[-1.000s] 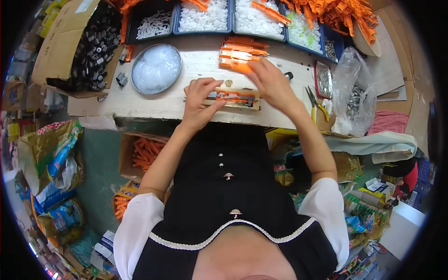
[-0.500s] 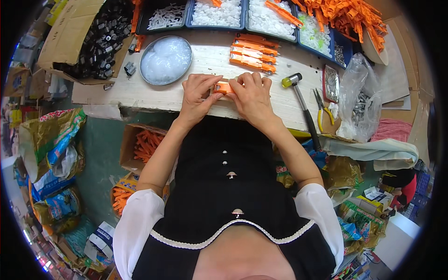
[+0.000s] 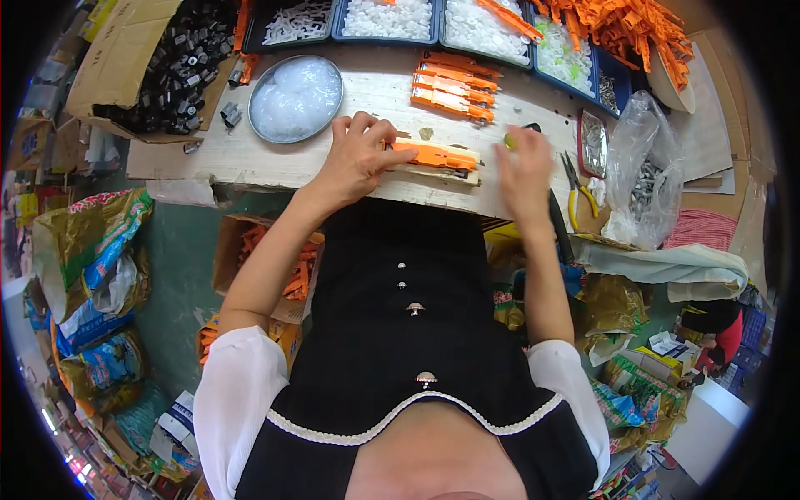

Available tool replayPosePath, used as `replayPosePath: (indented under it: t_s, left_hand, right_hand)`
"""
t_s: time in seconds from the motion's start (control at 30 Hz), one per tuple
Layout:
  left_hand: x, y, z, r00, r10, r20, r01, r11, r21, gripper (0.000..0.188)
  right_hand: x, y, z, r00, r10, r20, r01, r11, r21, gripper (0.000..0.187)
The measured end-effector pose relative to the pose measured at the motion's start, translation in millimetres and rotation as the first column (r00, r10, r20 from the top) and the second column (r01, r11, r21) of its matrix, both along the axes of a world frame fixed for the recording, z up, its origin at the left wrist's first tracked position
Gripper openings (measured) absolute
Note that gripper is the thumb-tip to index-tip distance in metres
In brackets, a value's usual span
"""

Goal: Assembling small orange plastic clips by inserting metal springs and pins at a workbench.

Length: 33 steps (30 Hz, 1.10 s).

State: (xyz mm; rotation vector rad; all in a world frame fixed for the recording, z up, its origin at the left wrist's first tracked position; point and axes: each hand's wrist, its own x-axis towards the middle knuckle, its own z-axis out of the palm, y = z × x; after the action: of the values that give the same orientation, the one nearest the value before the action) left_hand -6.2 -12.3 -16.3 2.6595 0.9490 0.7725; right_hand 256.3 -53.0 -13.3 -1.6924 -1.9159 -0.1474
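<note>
An orange plastic part [image 3: 437,156], long and narrow, lies on a pale wooden block [image 3: 454,176] near the table's front edge. The fingers of my left hand [image 3: 360,158] are closed on the part's left end. To the right, my right hand [image 3: 527,171] is smeared by motion over the hammer. Its fingers cannot be made out, nor whether they grip it. Of the hammer, a yellow-green face [image 3: 510,142] shows beside the fingers, and the black handle [image 3: 561,227] below the wrist. Several similar orange parts [image 3: 454,87] lie in a stack behind the block.
A round dish of clear gel [image 3: 296,98] stands at the left, next to a carton of black pieces [image 3: 187,79]. Blue bins of white pieces [image 3: 387,23] line the back. Yellow-handled pliers [image 3: 581,196] and a clear plastic bag [image 3: 637,175] lie at the right.
My right hand has left the orange part and moved right to the hammer. The part, formerly between both hands, now shows lengthwise on the block, held by my left hand.
</note>
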Motion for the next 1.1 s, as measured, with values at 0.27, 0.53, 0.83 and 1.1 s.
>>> replayPosePath:
  t_s: [0.27,0.53,0.83,1.1]
  left_hand:
    - [7.6,5.1,12.5,0.972,-0.102,-0.213,0.103,0.995,-0.004,0.053]
    - [17.6,5.4,24.1,0.905,-0.121,-0.409,0.124,0.992,-0.02,0.06]
    - [19.8,5.4,29.7,0.881,-0.141,-0.452,0.152,0.988,-0.012,0.046]
    - [22.9,6.1,31.0,0.875,-0.136,-0.464,0.149,0.989,-0.008,0.045]
  right_hand:
    - [48.6,-22.6,-18.0,0.987,-0.118,0.111,0.136,0.976,-0.169,0.018]
    - [-10.8,-42.5,46.6,0.978,0.174,-0.112,-0.201,0.929,-0.312,0.015]
    - [-20.5,-42.4,63.3,0.984,0.15,-0.094,-0.162,0.977,-0.136,0.016]
    - [-22.5,-40.6,53.8,0.985,0.173,0.001,-0.17,0.966,-0.195,0.012]
